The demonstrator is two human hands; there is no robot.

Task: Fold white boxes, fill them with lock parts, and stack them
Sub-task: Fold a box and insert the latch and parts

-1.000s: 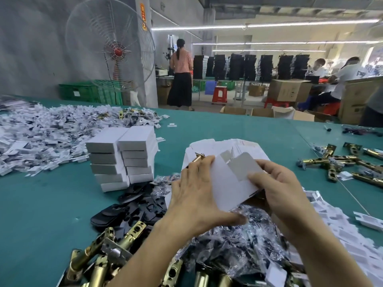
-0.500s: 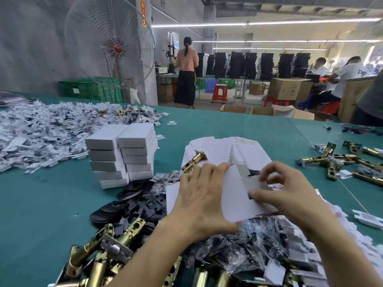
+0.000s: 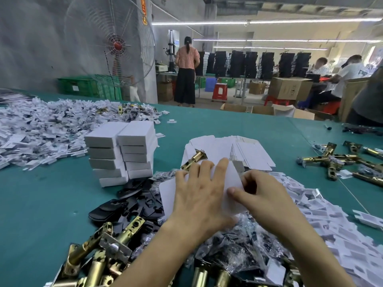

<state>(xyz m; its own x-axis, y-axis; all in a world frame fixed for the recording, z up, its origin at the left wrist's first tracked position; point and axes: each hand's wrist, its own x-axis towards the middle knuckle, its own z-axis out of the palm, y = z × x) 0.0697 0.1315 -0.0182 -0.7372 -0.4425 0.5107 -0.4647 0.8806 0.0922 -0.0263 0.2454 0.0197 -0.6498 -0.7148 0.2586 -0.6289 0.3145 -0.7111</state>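
worktop [image 3: 51, 204]: teal covering, fills the lower frame and runs far back.

paper scrap heap [image 3: 41, 129]: white offcuts spread wide over the far left of the worktop; a second white drift [image 3: 342, 235] runs down the right edge, partly cut off by the frame.

stacked boxes [image 3: 122, 152]: two columns of closed white boxes standing side by side, touching, left of centre and beyond the hands.

flat box blanks [image 3: 248, 150]: a fanned pile of unfolded white card lying behind the hands; one brass latch [image 3: 194, 159] rests on its left part.

brass latch pile [image 3: 99, 255]: near-left corner, cut off by the bottom edge; more brass latches [image 3: 342, 160] lie scattered at far right.

black plates [image 3: 132, 201]: dark flat parts heaped between the stacked boxes and the left forearm.

clear bags [image 3: 238, 245]: crinkled plastic packets with dark contents under both forearms; contents hard to make out.

left hand [image 3: 199, 197]: palm down, fingers spread and flat, pressing on the white box blank [image 3: 232, 179].

right hand [image 3: 263, 195]: fingers curled, thumb and fingers pinching the blank's right edge; the fold beneath is hidden by the fingers.
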